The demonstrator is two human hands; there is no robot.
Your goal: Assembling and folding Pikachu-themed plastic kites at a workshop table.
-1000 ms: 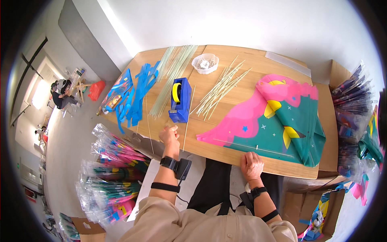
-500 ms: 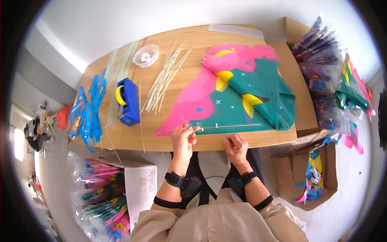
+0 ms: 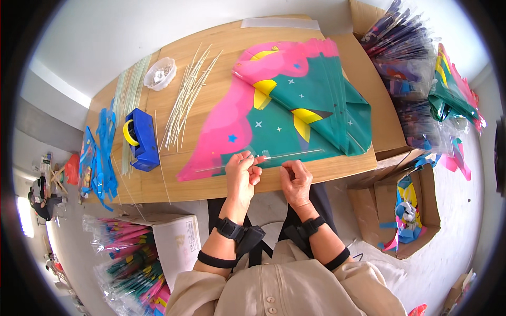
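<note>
A thin plastic-like sheet (image 3: 211,134), printed pink, green and yellow with small stars, lies partly folded over on the table. Along its near edge runs a thin pale stick (image 3: 295,154), with a small clear piece (image 3: 265,154) on it. My left hand (image 3: 242,174) is closed in a pinch at this edge, beside the clear piece; what its fingertips hold is too small to make out. At the table's front edge, just right of it, my right hand (image 3: 296,181) is curled closed near the sheet. Its fingers hide whatever is in it.
Left on the wooden table (image 3: 205,187) are a blue tape dispenser (image 3: 143,139), blue strips (image 3: 105,152), loose thin sticks (image 3: 190,95) and a clear tub (image 3: 160,73). Cardboard boxes (image 3: 363,210) and bagged bundles (image 3: 132,258) stand around it.
The whole view has shifted, so the table sits further left. My left hand has moved right along the sheet's near edge, and my hands are nearer each other.
</note>
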